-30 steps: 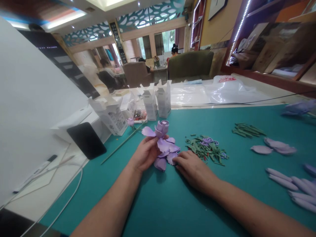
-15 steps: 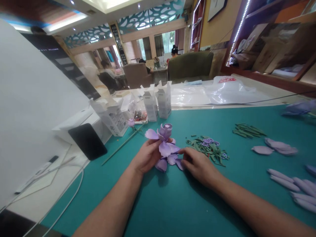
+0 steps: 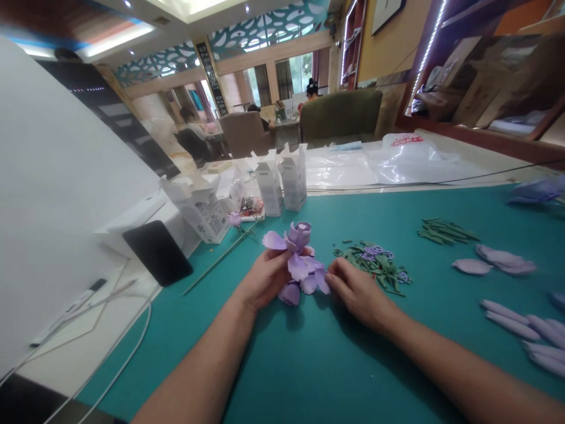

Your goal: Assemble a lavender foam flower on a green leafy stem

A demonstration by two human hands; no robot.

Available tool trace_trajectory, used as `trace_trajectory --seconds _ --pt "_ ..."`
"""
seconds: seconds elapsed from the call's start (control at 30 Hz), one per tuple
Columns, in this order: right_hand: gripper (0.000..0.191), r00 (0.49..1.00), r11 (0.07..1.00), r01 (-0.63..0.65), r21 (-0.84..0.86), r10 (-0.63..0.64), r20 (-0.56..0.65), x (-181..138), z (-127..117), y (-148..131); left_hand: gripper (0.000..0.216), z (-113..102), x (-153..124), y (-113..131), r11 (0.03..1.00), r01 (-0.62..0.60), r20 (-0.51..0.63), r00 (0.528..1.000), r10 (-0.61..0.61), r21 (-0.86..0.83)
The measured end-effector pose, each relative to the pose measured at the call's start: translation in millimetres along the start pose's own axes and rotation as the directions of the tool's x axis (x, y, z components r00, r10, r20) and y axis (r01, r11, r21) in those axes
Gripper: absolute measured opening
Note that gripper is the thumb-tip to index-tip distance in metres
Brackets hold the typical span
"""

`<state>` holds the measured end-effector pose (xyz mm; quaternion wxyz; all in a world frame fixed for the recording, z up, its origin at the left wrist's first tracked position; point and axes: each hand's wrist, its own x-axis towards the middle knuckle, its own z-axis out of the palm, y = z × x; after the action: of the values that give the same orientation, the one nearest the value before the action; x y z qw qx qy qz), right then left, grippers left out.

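A light purple artificial flower (image 3: 298,266) with several broad petals is held above the green mat. My left hand (image 3: 268,277) is closed around its middle from the left, the thumb lying across it; the fingers behind the petals are hidden. On the flower's right side, my right hand (image 3: 353,290) pinches the tip of a lower petal (image 3: 322,281) between thumb and fingers. Beyond the right hand lies a pile of small green leaves and purple rings (image 3: 377,265).
A green stem with a small purple rose (image 3: 234,219) lies at left, near a black tablet (image 3: 158,252). White boxes (image 3: 268,185) stand behind. Green sticks (image 3: 445,231) and purple petal pieces (image 3: 471,267) lie at right. People sit in the background.
My right hand has closed into a pinch on the lower right petal, which is now lifted higher and stretched outward. The flower has shifted very slightly to the right.
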<state>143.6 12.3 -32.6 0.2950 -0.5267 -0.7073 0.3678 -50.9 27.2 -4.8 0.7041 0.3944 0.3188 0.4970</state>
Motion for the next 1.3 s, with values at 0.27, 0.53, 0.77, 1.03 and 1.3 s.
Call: trace_trajectory --seconds 0.27,0.53,0.77,1.03,1.3 --pt "0.03 0.995 0.913 -0.067 0.403 0.031 0.097 4.3 -4.0 -2.7 0.035 -2.0 0.7 -3.1 1.0 0.001 0.006 1.0 -0.001 0.014" --pt "0.042 0.992 0.808 -0.117 0.577 0.063 0.112 -2.5 -3.7 -8.5 0.039 -3.1 1.0 -4.5 0.999 0.025 0.014 1.0 -0.025 0.025" --pt "0.042 0.992 0.72 -0.124 0.683 0.066 0.111 -3.4 -3.5 -8.4 0.038 -4.0 1.4 -5.1 0.998 0.042 0.019 0.999 -0.043 0.051" --pt "0.039 0.988 0.646 -0.155 0.748 0.102 0.117 -7.5 -6.8 -17.5 0.039 -4.2 1.0 -5.9 0.996 0.044 0.037 0.998 -0.047 0.078" --pt "0.039 0.983 0.614 -0.184 0.768 0.117 0.142 -8.3 -8.5 -19.8 0.036 -2.1 1.3 -5.9 0.996 0.065 0.022 0.998 -0.067 0.06"
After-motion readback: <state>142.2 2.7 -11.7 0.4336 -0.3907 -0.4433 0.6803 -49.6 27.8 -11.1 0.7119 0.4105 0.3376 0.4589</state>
